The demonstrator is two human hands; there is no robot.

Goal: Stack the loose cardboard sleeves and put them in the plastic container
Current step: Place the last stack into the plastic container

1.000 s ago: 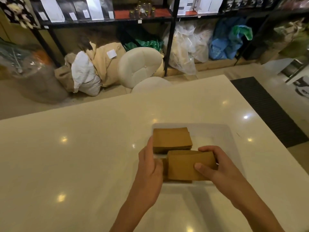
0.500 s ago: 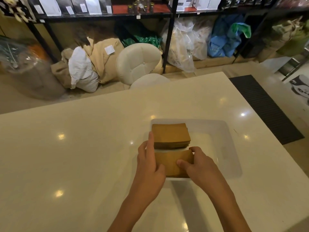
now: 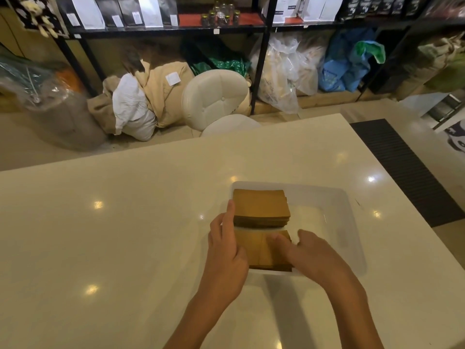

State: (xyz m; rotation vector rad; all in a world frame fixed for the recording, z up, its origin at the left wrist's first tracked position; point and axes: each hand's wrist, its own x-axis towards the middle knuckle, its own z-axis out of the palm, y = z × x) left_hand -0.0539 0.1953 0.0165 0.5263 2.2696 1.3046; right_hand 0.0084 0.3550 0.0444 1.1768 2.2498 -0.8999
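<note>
A clear plastic container (image 3: 348,222) sits on the white table. Two stacks of brown cardboard sleeves lie in its left half. The far stack (image 3: 261,207) is squared up. The near stack (image 3: 254,248) lies right in front of it. My left hand (image 3: 226,250) rests with straight fingers against the left edges of both stacks. My right hand (image 3: 310,250) holds the near stack, thumb on top and fingers round its right end. The hand hides the stack's right part.
The glossy white table (image 3: 113,235) ends close behind the container and to its right. Beyond the far edge stand a white padded stool (image 3: 216,96), sacks and bags under black shelving. A dark floor mat (image 3: 402,167) lies to the right.
My right hand brought the near stack down and left into the container, in front of the far stack. My left hand stayed at the stacks' left edge.
</note>
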